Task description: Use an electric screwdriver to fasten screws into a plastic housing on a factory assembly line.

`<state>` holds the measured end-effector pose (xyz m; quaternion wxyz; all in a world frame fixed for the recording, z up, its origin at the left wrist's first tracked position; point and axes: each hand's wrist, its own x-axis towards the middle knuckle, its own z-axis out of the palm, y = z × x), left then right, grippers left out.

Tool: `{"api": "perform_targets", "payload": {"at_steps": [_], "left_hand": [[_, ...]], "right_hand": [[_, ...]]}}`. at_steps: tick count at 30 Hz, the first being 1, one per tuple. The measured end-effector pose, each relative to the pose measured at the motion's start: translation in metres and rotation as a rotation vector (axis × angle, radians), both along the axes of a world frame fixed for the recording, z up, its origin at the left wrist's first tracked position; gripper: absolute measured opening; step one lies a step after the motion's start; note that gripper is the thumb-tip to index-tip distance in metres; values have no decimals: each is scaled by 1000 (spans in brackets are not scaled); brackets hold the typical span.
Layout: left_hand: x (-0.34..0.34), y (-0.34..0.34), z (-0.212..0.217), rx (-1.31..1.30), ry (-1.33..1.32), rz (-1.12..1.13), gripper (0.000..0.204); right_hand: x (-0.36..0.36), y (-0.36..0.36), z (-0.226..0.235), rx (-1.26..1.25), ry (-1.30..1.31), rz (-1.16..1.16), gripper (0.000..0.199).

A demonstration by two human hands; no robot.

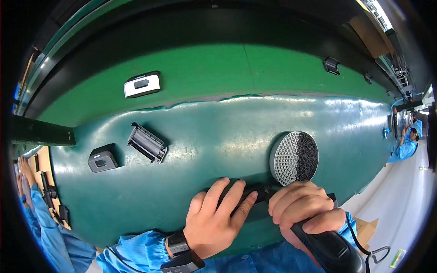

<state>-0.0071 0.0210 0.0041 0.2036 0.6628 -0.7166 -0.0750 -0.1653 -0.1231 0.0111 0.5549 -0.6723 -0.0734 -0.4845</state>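
My left hand [216, 214] is closed over a dark elongated part [232, 195], mostly hidden under the fingers, at the near side of the green table. My right hand [307, 207] is wrapped round a black corded electric screwdriver [330, 248]. Its front end points left toward the dark part; whether the tip touches it is hidden by my fingers. Just beyond my right hand stands a round grey perforated screw tray [286, 157]. Many small black pieces, apparently screws, cover its right half [307, 157].
A dark grey housing [102, 159] and an open housing [148, 143] lie left on the table [205, 136]. Beyond, a green belt [195, 73] carries a white-faced housing [142, 85] and a black part [332, 66]. Co-workers' blue sleeves [52, 227] show left and right.
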Motion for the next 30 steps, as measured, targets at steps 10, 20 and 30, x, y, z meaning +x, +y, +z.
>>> {"api": "perform_targets", "payload": {"at_steps": [10,20,30], "left_hand": [[10,-1,4,37,156,-48,58],[13,-10,1,-25,310,-38,67],[14,-12,-2,-44,364,-26,64]], "right_hand": [[-13,-10,3,215,-257,-225,75],[-6,-29,-16,256,-205,-246,84],[-9,-31,-14,276,-192,-221,84]]}}
